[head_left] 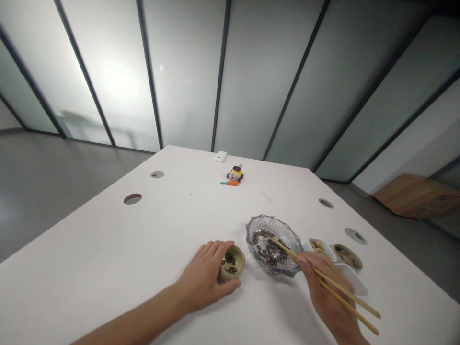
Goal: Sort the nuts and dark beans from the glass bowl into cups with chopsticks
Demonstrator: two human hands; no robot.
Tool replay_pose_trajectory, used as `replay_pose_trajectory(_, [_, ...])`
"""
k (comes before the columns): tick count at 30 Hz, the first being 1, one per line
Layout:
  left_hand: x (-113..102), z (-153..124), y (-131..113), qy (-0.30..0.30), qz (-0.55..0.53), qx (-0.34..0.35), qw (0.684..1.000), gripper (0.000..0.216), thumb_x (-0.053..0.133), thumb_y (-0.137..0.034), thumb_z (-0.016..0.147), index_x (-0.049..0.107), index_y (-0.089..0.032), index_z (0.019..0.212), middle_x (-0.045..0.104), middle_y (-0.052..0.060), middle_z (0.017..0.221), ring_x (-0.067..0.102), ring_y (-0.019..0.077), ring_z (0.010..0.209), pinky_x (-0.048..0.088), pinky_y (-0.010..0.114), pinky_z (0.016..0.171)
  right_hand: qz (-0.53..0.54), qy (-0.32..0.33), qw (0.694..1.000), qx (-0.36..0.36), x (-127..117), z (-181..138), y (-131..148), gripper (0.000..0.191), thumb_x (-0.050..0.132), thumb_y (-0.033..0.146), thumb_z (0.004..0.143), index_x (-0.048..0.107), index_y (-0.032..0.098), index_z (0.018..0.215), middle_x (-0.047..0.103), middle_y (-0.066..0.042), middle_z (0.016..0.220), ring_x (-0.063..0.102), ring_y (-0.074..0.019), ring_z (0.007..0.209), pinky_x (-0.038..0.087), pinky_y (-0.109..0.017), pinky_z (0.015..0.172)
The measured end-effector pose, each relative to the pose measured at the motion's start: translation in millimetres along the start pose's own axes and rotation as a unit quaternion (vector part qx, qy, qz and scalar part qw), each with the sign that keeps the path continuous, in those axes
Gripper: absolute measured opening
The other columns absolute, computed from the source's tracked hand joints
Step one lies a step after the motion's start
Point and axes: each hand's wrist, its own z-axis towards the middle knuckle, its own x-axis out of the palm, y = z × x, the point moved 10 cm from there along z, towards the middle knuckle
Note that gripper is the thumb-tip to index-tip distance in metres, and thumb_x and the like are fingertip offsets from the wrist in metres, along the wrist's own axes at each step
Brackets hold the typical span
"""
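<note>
My left hand [208, 273] is wrapped round a small pale cup [240, 261] standing on the table, with several dark coffee beans [230, 261] at its bottom. In my right hand [325, 292] is a pair of wooden chopsticks [345, 291]. Their tips reach down into a scalloped clear glass bowl [257, 223], just right of the cup. Dark coffee beans [273, 258] lie scattered over the bowl's bottom. Whether the tips pinch a bean is too small to tell.
Right of the bowl, partly behind my right hand, are a white dish [334, 254] with pale nuts, a round bowl [360, 264] with brownish pieces, and a white dish [359, 286]. Farther back lie a toy vehicle [235, 173], an orange-handled toy screwdriver [233, 183] and a white device [220, 156].
</note>
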Motion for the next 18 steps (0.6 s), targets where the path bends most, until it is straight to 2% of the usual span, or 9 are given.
replay_pose_trajectory(3, [1, 0, 1, 0.005, 0.0, -0.006, 1.0, 0.072, 0.081, -0.035, 0.084, 0.044, -0.028, 0.145, 0.062, 0.009, 0.139, 0.059, 0.0327, 0.126, 0.045, 0.051, 0.111, 0.032, -0.02, 0.999, 0.036, -8, 0, -3, 0.033, 0.056, 0.047, 0.104, 0.077, 0.024, 0.093, 0.079, -0.005, 0.092, 0.075, -0.0246, 0.089, 0.06, -0.04, 0.082])
replay_pose_trajectory(5, [1, 0, 1, 0.008, 0.001, -0.009, 1.0, 0.073, 0.081, -0.035, 0.083, 0.044, -0.027, 0.146, 0.062, 0.01, 0.139, 0.058, 0.0328, 0.126, 0.045, 0.051, 0.112, 0.105, -0.037, 0.99, 0.089, -10, -2, -10, 0.029, 0.059, 0.045, 0.102, 0.077, 0.023, 0.092, 0.079, -0.006, 0.092, 0.076, -0.0252, 0.089, 0.063, -0.04, 0.082])
replay_pose_trajectory(7, [1, 0, 1, 0.009, 0.003, -0.011, 1.0, 0.073, 0.08, -0.035, 0.084, 0.044, -0.027, 0.146, 0.062, 0.01, 0.139, 0.058, 0.0327, 0.126, 0.045, 0.051, 0.112, 0.223, -0.057, 0.96, 0.156, -7, -6, -18, 0.026, 0.062, 0.043, 0.101, 0.076, 0.023, 0.092, 0.078, -0.006, 0.093, 0.077, -0.0246, 0.085, 0.066, -0.041, 0.078])
replay_pose_trajectory(9, [1, 0, 1, 0.01, 0.003, -0.011, 1.0, 0.072, 0.08, -0.036, 0.084, 0.045, -0.027, 0.146, 0.062, 0.01, 0.139, 0.058, 0.0328, 0.126, 0.045, 0.051, 0.111, 0.339, -0.072, 0.915, 0.206, 1, -11, -21, 0.024, 0.065, 0.041, 0.1, 0.075, 0.023, 0.09, 0.077, -0.005, 0.093, 0.078, -0.0232, 0.082, 0.069, -0.04, 0.074])
replay_pose_trajectory(12, [1, 0, 1, 0.01, 0.003, -0.012, 1.0, 0.072, 0.08, -0.036, 0.083, 0.045, -0.027, 0.145, 0.063, 0.01, 0.138, 0.058, 0.0328, 0.125, 0.046, 0.051, 0.111, 0.423, -0.066, 0.877, 0.218, 11, -13, -14, 0.022, 0.066, 0.04, 0.1, 0.075, 0.024, 0.088, 0.076, -0.003, 0.091, 0.078, -0.0204, 0.078, 0.07, -0.037, 0.07])
replay_pose_trajectory(15, [1, 0, 0, 0.004, 0.003, -0.007, 1.0, 0.071, 0.08, -0.035, 0.083, 0.045, -0.027, 0.145, 0.063, 0.01, 0.138, 0.059, 0.0321, 0.125, 0.046, 0.05, 0.111, 0.441, -0.033, 0.875, 0.197, 17, -15, -4, 0.021, 0.065, 0.04, 0.101, 0.076, 0.026, 0.09, 0.076, -0.003, 0.091, 0.077, -0.0204, 0.078, 0.069, -0.035, 0.067])
replay_pose_trajectory(18, [0, 0, -1, 0.0, -0.001, 0.0, 1.0, 0.071, 0.079, -0.035, 0.084, 0.044, -0.028, 0.145, 0.063, 0.009, 0.138, 0.059, 0.0319, 0.125, 0.046, 0.049, 0.11, 0.419, 0.027, 0.887, 0.19, 26, -21, 3, 0.024, 0.067, 0.043, 0.099, 0.076, 0.025, 0.086, 0.076, -0.007, 0.092, 0.077, -0.0235, 0.084, 0.069, -0.036, 0.069])
